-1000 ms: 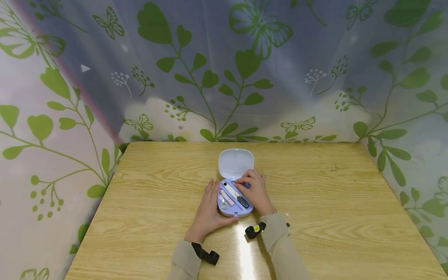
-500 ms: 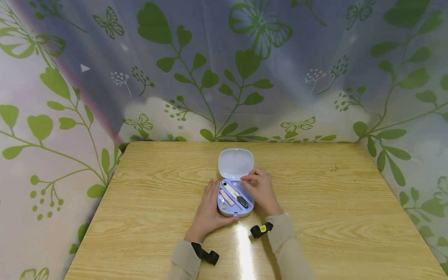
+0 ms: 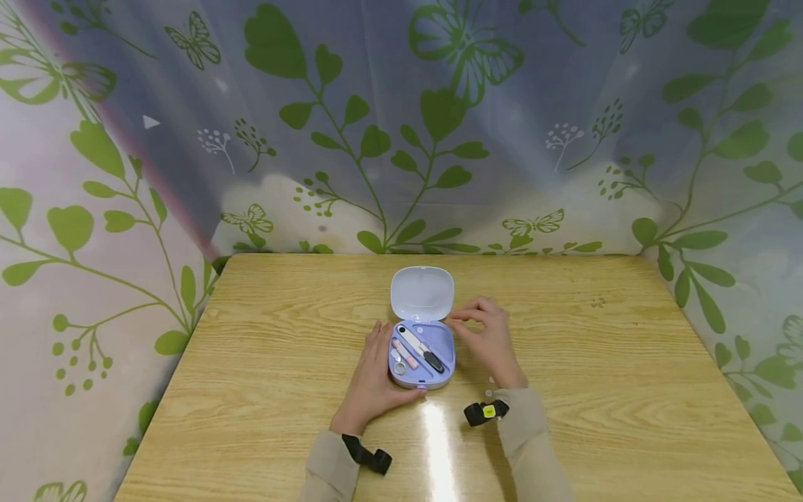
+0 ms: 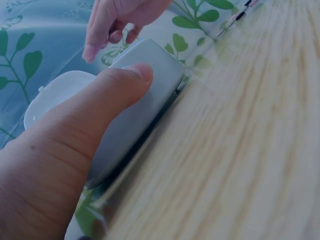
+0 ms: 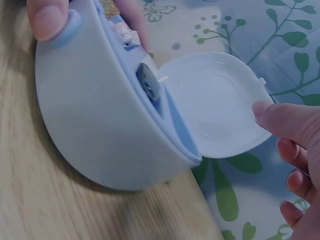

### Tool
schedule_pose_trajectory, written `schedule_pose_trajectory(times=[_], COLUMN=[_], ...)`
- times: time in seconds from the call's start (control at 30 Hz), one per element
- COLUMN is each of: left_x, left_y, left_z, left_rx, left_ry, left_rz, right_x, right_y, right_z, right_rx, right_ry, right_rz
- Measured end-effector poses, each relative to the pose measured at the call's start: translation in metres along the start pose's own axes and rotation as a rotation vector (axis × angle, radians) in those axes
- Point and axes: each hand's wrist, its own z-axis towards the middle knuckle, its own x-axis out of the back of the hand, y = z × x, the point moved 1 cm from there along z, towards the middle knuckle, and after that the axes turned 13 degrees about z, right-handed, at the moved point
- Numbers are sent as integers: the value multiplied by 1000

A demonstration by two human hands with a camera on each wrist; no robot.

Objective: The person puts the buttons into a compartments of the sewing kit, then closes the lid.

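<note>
Head view: your left hand (image 3: 372, 383) is gripping the case (image 3: 409, 383) along its left side, and the right wrist view is showing that thumb pressing on the front latch (image 5: 71, 29). The case is standing on the bench (image 3: 564, 362) with its lid (image 3: 422, 293) hanging open behind. Your right hand (image 3: 492, 341) is hovering by the rear right corner, fingers curling loosely, holding nothing that any view is showing; whether a fingertip is touching the lid, the views are leaving unclear.

That corner is probably your main risk — if a knuckle is catching the lid's edge, you could be swinging it down onto the tray or straining the hinge. If your left thumb is bearing too hard on the latch, you may be tipping or skidding the case. The black-handled tool (image 3: 420, 346) and the pink-patterned piece (image 3: 405, 353) are lying in shallow-looking slots, so any tilt could be sending them sliding out.
</note>
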Motion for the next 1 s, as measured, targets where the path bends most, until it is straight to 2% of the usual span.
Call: schedule_pose_trajectory(times=[0.17, 0.5, 1.0], left_x=[0, -1, 2], left_y=[-1, -1, 1], left_z=[0, 0, 0], left_rx=[10, 11, 9], left_ry=[-11, -11, -5], left_rz=[-4, -11, -22], right_x=[11, 33, 54], right_y=[-2, 2, 14], right_z=[-4, -20, -52], right_rx=[28, -7, 29], right_ry=[21, 44, 47], right_rz=[12, -13, -27])
